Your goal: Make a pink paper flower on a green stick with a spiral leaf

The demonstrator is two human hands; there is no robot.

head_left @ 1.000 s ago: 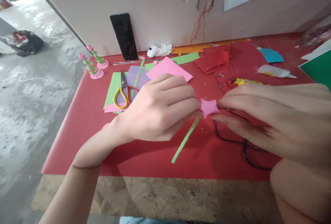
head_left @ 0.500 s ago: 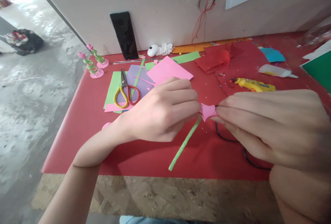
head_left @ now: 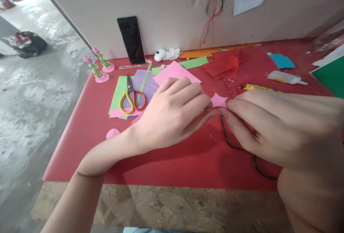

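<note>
My left hand and my right hand meet above the red table, both pinching a small pink folded paper flower. The left fingers are curled round the flower's lower side, and the green paper stem seen earlier is hidden behind them. The right fingertips press on the flower's right edge.
Scissors with yellow and red handles lie on green, purple and pink paper sheets. Two finished paper flowers stand at the far left. A black phone leans on the wall. A glue gun, its black cord and a glue bottle lie to the right. A pink disc lies near my left wrist.
Both hands have lifted slightly with the flower. The green stem that hung below it is now hidden behind my left hand.
</note>
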